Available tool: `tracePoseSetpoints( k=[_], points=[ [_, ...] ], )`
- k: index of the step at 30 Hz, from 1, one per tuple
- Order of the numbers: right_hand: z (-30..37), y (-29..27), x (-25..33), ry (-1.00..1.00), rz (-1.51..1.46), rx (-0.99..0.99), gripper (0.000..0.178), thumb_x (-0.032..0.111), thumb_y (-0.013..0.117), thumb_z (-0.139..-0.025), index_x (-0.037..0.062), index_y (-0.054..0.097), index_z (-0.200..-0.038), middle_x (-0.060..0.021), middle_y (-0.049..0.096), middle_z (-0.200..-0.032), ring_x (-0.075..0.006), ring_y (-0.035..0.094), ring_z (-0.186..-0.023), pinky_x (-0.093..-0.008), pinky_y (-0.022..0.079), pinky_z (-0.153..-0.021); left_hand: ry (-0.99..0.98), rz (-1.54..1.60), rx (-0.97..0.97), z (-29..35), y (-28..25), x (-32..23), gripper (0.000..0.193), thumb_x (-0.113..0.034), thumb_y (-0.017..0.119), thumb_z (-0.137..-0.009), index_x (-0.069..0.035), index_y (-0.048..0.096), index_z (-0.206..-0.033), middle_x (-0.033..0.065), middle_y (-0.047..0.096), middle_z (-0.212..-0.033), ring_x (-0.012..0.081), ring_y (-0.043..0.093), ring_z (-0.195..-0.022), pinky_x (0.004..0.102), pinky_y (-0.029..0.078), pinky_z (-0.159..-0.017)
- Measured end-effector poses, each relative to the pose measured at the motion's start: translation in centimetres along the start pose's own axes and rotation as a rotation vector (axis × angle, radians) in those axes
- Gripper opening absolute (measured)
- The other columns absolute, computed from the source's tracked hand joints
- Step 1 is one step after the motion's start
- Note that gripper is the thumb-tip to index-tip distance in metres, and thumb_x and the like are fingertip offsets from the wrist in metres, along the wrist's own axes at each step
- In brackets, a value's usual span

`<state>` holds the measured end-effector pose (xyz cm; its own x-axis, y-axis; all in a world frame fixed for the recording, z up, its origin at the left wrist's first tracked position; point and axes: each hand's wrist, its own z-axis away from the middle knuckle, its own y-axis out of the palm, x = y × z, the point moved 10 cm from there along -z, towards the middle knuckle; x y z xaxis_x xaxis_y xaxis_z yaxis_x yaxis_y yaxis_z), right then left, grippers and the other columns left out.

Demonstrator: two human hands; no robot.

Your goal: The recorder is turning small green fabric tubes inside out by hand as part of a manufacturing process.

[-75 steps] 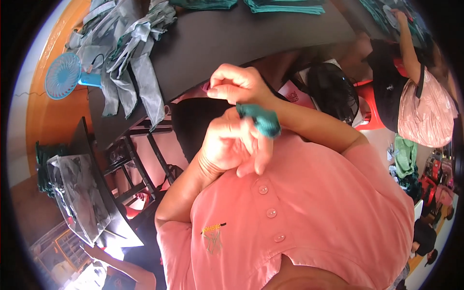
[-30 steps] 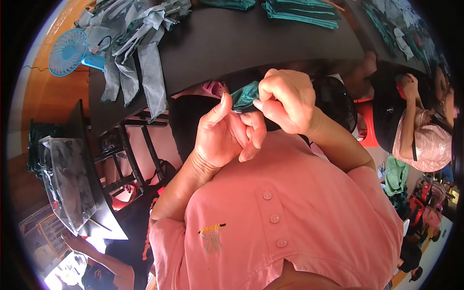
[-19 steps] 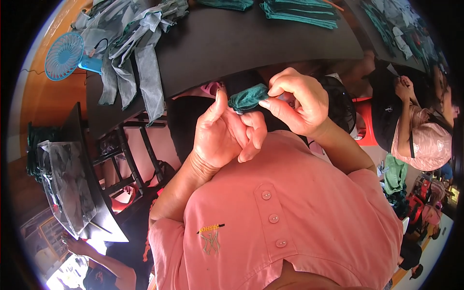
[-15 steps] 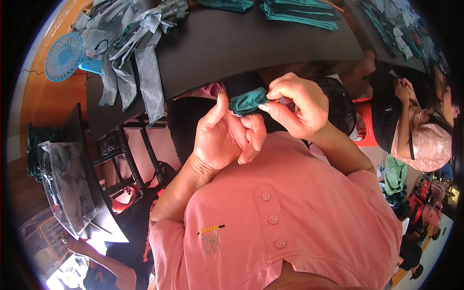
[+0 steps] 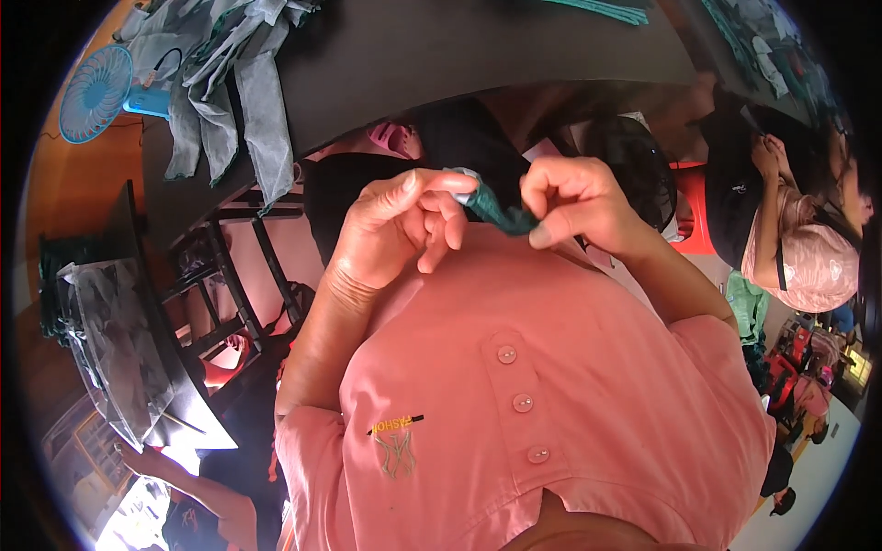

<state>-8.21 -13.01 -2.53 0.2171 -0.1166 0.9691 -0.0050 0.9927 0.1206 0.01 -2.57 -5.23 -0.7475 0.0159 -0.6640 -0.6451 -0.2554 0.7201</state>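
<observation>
A small dark green cloth piece [image 5: 499, 211] is stretched between my two hands, in front of my chest. At its upper left end, where a pale grey bit shows, the thumb and forefinger of my left hand [image 5: 390, 225] pinch it. The other fingers of that hand curl loosely. My right hand [image 5: 583, 204] grips the lower right end between thumb and bent fingers. The cloth sags and looks twisted between the two grips.
Beyond my hands is a dark table [image 5: 404, 64]. Sheer grey fabric strips [image 5: 262, 115] hang over its left edge near a blue fan [image 5: 96, 94]. Folded green cloths [image 5: 602, 11] lie at the far edge. A co-worker [image 5: 804, 248] sits at the right.
The cloth piece has gone from a plump, level shape to a twisted, slanting one. My left fingers have closed on its end, and my right hand has moved slightly down.
</observation>
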Motion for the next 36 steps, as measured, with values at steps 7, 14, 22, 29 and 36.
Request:
tracePoseSetpoints(
  k=[7, 14, 22, 29, 36],
  points=[
    [-0.2, -1.6, 0.4, -0.081, 0.003, -0.183, 0.018, -0.001, 0.067, -0.073, 0.0045, 0.050, -0.075, -0.0016, 0.051, -0.072, -0.0100, 0.048, -0.064, -0.0252, 0.036, -0.058, -0.197, -0.242, -0.465, -0.4, -2.5, 2.1, 0.046, -0.043, 0.060, -0.091, 0.002, 0.067, -0.089, 0.0121, 0.063, -0.073, 0.0169, 0.057, -0.050, 0.0251, 0.041, -0.045],
    [1.5, 2.4, 8.8, -0.733, 0.777, -0.042, 0.017, -0.001, 0.067, -0.069, 0.0044, 0.052, -0.075, -0.0038, 0.049, -0.067, -0.0208, 0.053, -0.057, -0.0322, 0.040, -0.050, -0.396, -0.154, -0.320, -2.3, 0.8, 3.4, 0.030, -0.028, 0.068, -0.087, 0.002, 0.065, -0.083, 0.0106, 0.063, -0.072, 0.0183, 0.059, -0.053, 0.0259, 0.042, -0.048],
    [5.0, 4.0, 8.5, -0.914, 1.074, -0.145, 0.023, -0.003, 0.065, -0.060, 0.0037, 0.055, -0.079, -0.0047, 0.049, -0.070, -0.0211, 0.046, -0.053, -0.0326, 0.035, -0.047, -0.167, 0.134, -0.202, -3.5, 2.7, 1.4, 0.011, -0.008, 0.059, -0.085, 0.000, 0.063, -0.091, 0.0088, 0.065, -0.083, 0.0182, 0.060, -0.067, 0.0289, 0.044, -0.054],
    [4.9, 4.2, 6.7, -0.939, 1.197, -0.187, 0.018, 0.007, 0.068, -0.064, 0.0085, 0.055, -0.076, -0.0033, 0.046, -0.070, -0.0218, 0.048, -0.053, -0.0335, 0.037, -0.046, -0.060, 0.002, -0.353, -3.7, 1.9, 0.2, 0.022, -0.001, 0.063, -0.080, 0.001, 0.057, -0.100, 0.0094, 0.062, -0.082, 0.0180, 0.055, -0.058, 0.0293, 0.041, -0.049],
    [1.1, -4.2, 2.1, -0.156, -0.235, -0.391, 0.024, 0.027, 0.066, -0.088, 0.0052, 0.063, -0.098, -0.0021, 0.063, -0.076, -0.0093, 0.055, -0.061, -0.0228, 0.037, -0.054, 0.000, -0.114, -0.317, -4.0, 3.4, -0.5, 0.024, -0.001, 0.056, -0.081, 0.001, 0.053, -0.104, 0.0132, 0.064, -0.083, 0.0214, 0.063, -0.065, 0.0282, 0.047, -0.050]
  ],
)
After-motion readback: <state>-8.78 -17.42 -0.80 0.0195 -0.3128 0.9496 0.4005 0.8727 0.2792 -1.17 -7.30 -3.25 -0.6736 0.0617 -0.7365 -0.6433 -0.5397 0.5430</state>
